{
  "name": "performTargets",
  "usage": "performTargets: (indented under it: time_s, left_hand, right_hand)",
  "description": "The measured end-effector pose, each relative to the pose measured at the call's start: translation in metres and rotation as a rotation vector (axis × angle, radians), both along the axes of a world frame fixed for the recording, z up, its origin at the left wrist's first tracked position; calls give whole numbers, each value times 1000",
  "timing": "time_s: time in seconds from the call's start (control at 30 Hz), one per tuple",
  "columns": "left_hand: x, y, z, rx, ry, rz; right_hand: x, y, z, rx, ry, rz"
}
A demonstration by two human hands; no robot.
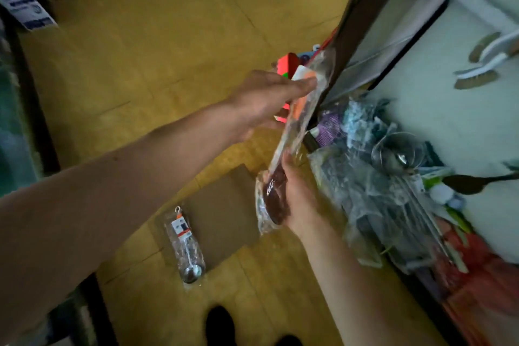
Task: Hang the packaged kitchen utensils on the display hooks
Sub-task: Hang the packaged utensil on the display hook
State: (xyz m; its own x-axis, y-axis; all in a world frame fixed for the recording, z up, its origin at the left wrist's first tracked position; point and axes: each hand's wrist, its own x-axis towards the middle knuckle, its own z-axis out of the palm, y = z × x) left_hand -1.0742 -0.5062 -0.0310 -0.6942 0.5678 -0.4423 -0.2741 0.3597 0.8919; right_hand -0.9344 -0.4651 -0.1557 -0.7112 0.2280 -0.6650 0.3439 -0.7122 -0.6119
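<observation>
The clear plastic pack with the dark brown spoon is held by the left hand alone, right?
No: the head view shows both hands on the clear plastic pack, the left hand at its top, the right hand at its spoon end.

spoon [185,244] on cardboard [224,205] (floor [140,64]), rack [362,25] right

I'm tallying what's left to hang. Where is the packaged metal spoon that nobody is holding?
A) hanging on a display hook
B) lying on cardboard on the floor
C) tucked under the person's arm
B: the packaged metal spoon lies flat on the cardboard sheet on the floor.
</observation>
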Motion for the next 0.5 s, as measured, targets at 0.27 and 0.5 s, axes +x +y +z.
performTargets:
  time_s: [0.27, 0.5]
  left_hand:
    - [96, 112, -12, -10, 80, -53]
    - [192, 197, 15, 80, 59, -264]
  right_hand:
    - [101, 103, 20, 590, -58, -261]
    - [195, 179, 61, 539, -11, -387]
